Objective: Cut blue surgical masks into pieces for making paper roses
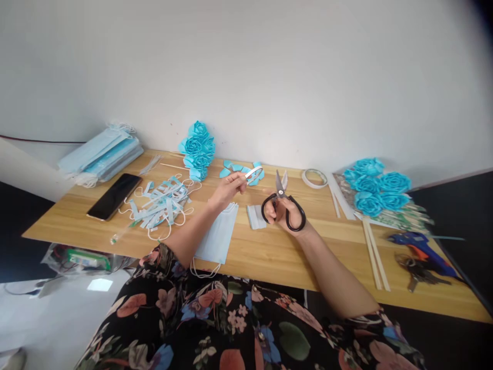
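Note:
My left hand [228, 190] pinches a narrow white strip [254, 170] that curls over toward the right. In my right hand [284, 209] is a pair of scissors [281, 192] with black handles, blades pointing up and parted; nothing lies between them. Behind the strip, several cut blue pieces [234, 167] lie on the table. A small stack of pale folded pieces [256, 217] sits just left of my right hand. Under my left forearm lies a light blue face mask [217, 234], partly covered, with its ear loops toward me.
Mask scraps [162, 205] form a heap on the left, beside a phone [114, 196] and stacked masks [103, 154]. Blue paper-like roses [198, 149] stand at the back; more roses [375, 185] lie right. A tape roll [315, 178], wooden sticks [375, 254], glue gun [423, 252] and keys [418, 270] are also right.

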`<state>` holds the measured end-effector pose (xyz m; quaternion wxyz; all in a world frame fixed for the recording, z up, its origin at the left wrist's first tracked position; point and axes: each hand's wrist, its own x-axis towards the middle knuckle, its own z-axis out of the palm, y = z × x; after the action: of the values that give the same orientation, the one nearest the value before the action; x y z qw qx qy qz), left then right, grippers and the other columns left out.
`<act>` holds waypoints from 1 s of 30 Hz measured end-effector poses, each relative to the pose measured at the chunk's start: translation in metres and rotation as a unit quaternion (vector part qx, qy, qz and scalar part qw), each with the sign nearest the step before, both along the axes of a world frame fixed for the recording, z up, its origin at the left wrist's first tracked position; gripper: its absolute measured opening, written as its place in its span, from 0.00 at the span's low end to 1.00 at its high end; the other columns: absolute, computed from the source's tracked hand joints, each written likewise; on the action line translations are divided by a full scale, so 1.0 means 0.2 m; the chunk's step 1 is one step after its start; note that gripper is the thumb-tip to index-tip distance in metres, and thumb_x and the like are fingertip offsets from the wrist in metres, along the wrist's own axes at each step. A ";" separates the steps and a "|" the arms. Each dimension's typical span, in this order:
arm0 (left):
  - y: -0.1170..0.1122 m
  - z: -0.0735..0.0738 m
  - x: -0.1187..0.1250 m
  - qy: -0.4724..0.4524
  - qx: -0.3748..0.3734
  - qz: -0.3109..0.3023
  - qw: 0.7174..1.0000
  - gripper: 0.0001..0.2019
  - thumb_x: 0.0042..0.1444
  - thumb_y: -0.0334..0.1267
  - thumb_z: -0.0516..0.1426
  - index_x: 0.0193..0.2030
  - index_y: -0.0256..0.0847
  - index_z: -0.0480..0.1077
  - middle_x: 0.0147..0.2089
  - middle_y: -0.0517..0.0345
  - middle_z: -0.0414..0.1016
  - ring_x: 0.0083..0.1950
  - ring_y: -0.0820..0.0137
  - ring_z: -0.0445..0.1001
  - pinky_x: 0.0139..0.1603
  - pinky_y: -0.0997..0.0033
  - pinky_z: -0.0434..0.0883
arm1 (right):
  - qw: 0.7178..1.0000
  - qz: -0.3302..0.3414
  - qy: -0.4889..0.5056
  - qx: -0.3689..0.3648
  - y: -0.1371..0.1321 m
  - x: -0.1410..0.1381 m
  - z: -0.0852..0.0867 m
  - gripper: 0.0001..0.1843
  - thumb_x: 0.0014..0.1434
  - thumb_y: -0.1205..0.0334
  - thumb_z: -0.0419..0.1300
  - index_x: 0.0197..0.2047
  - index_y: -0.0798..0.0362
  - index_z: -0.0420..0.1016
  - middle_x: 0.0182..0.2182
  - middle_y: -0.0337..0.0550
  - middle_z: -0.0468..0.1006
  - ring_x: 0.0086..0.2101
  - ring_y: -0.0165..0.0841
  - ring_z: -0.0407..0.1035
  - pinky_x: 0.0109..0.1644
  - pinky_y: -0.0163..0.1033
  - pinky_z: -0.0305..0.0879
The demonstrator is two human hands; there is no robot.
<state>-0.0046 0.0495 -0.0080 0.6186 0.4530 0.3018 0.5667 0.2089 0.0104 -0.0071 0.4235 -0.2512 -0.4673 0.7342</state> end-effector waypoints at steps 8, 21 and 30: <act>-0.01 0.01 0.00 0.033 0.003 0.015 0.999 0.22 0.49 0.56 0.68 0.29 0.37 0.70 0.22 0.63 0.65 0.26 0.76 0.62 0.32 0.73 0.60 | 0.999 0.034 -0.018 -0.002 0.00 0.01 -0.02 0.29 0.58 0.41 0.63 0.54 0.53 0.75 0.23 0.33 0.70 0.18 0.27 0.63 0.21 0.33 0.60; -0.03 0.00 0.00 0.018 0.021 -0.031 0.999 0.24 0.55 0.60 0.64 0.32 0.36 0.73 0.27 0.58 0.69 0.32 0.71 0.67 0.38 0.70 0.65 | 0.990 0.087 -0.100 0.046 -0.05 0.04 0.01 0.33 0.63 0.41 0.62 0.62 0.56 0.72 0.32 0.42 0.75 0.24 0.25 0.64 0.20 0.29 0.61; -0.02 -0.03 -0.01 0.039 -0.006 -0.017 0.999 0.16 0.52 0.48 0.68 0.38 0.36 0.78 0.29 0.59 0.73 0.33 0.73 0.68 0.40 0.72 0.64 | 0.991 0.070 -0.097 0.065 -0.06 0.04 0.06 0.34 0.63 0.38 0.59 0.61 0.56 0.73 0.28 0.37 0.70 0.21 0.24 0.59 0.20 0.29 0.58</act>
<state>-0.0056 0.0461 -0.0144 0.6188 0.4761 0.3209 0.5362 0.2161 -0.0010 0.0042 0.3392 -0.2603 -0.5694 0.7021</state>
